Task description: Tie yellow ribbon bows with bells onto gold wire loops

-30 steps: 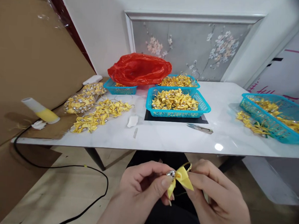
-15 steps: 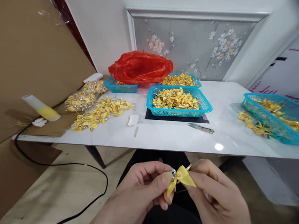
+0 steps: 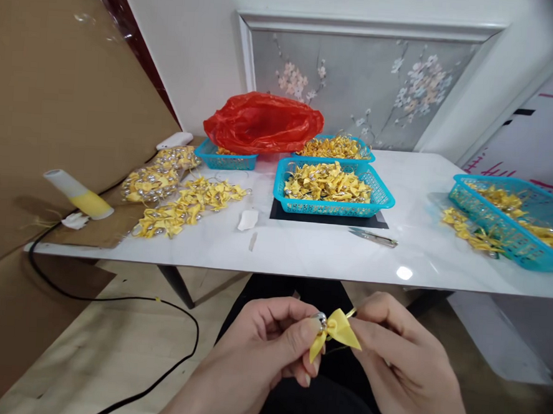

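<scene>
Before the table (image 3: 302,252), the yellow bow (image 3: 341,329) is held in air: the left hand (image 3: 268,338) pinches its bead (image 3: 321,320), probably to steady it, and the right hand (image 3: 403,352) grasps its cord (image 3: 351,312), perhaps to hold it apart.

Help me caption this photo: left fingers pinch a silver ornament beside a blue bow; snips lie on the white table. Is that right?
The bow is yellow, not blue, as the head view shows; the left fingers do pinch the ornament, and the snips lie on the table.
</scene>
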